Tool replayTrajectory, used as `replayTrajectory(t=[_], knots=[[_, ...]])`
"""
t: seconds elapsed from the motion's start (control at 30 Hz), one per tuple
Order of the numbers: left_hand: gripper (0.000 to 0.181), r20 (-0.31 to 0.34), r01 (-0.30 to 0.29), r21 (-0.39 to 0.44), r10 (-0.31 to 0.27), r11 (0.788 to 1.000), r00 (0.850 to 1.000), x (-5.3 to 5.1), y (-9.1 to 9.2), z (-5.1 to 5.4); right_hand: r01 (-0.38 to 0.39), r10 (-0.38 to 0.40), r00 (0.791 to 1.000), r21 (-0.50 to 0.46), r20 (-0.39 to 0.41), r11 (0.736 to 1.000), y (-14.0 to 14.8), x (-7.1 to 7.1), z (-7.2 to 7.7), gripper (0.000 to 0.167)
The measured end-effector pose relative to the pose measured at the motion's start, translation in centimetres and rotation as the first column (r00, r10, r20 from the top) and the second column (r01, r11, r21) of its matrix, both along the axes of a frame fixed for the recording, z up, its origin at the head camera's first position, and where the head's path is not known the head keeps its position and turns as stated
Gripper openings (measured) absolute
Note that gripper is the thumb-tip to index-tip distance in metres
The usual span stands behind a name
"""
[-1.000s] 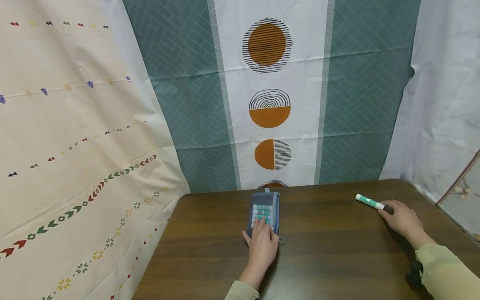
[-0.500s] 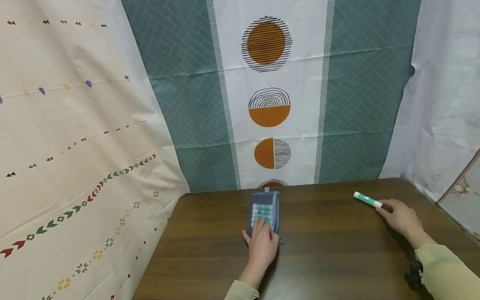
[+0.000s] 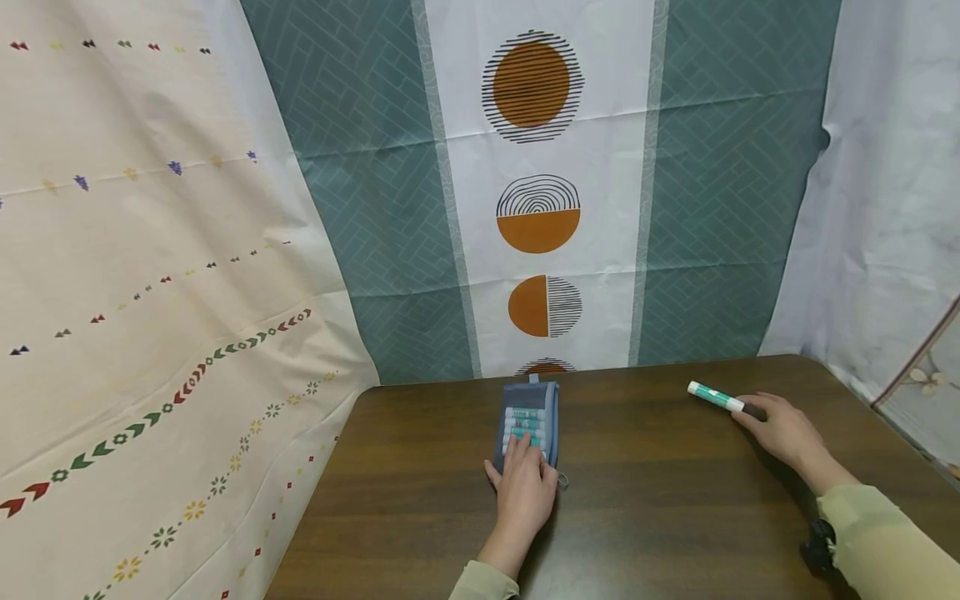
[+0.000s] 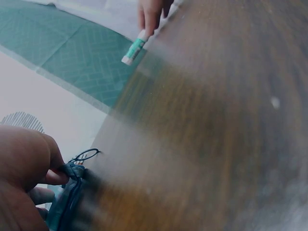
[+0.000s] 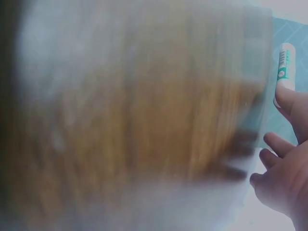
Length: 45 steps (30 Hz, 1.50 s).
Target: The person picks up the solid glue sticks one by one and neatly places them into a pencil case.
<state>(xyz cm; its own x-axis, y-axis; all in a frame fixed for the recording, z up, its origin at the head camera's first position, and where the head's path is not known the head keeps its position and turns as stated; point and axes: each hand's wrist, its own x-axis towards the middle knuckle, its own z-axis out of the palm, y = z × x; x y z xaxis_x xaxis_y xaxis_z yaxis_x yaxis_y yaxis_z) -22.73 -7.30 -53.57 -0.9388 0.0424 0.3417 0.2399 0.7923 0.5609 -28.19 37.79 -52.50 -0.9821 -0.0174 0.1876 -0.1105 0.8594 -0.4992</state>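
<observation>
In the head view a blue-grey zip pouch (image 3: 534,398) lies flat near the table's back edge. Several white-and-green marker-like sticks (image 3: 525,423) show on its upper face. My left hand (image 3: 522,493) rests on the lower part of the pouch, fingers extended across it and thumb at its left edge. A small ring hangs from the pouch's zipper. Off to the right, my right hand (image 3: 783,432) pinches a white-and-green marker (image 3: 715,395) by its dark end, its white end pointing left. In the right wrist view the marker (image 5: 287,62) stands out beyond the thumb.
The brown wooden table (image 3: 637,517) runs under both hands. Behind it hangs a green-and-white curtain (image 3: 607,250) with orange circles. A cream patterned cloth (image 3: 187,333) borders the left side, a pale cloth (image 3: 877,208) the right.
My right hand has moved a little to the left with the marker. The left hand and the pouch stay where they were.
</observation>
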Motion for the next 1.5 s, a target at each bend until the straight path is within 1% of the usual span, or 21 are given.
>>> replayTrajectory(t=[0.23,0.5,0.7,0.9,1.2,1.5], knots=[[0.031,-0.005,0.002,0.003,-0.002,1.000,1.000,0.1,0.0,0.0,-0.044,0.044,0.999,-0.012,-0.004,0.999,-1.7,-0.4,0.6,0.052],[0.031,-0.003,0.000,0.003,0.000,1.000,1.000,0.1,0.0,0.0,-0.101,0.099,0.994,-0.028,-0.042,0.995,-4.5,-1.0,1.0,0.049],[0.032,-0.006,0.003,-0.001,-0.003,1.000,1.000,0.0,0.0,0.1,-0.120,0.118,0.992,-0.047,-0.047,0.992,-6.5,-1.3,1.4,0.046],[0.032,-0.007,0.004,-0.004,-0.004,1.000,1.000,0.0,0.0,0.1,-0.129,0.127,0.991,-0.068,-0.035,0.989,-8.2,-1.3,1.7,0.043],[0.032,-0.001,-0.002,-0.008,0.002,1.000,1.000,0.1,0.0,0.0,-0.144,0.143,0.990,-0.090,-0.014,0.986,-10.6,-1.8,1.5,0.043],[0.033,-0.002,0.004,-0.005,-0.004,1.000,1.000,0.0,0.0,-0.1,-0.190,0.189,0.982,-0.121,-0.022,0.974,-13.1,-2.6,1.3,0.041]])
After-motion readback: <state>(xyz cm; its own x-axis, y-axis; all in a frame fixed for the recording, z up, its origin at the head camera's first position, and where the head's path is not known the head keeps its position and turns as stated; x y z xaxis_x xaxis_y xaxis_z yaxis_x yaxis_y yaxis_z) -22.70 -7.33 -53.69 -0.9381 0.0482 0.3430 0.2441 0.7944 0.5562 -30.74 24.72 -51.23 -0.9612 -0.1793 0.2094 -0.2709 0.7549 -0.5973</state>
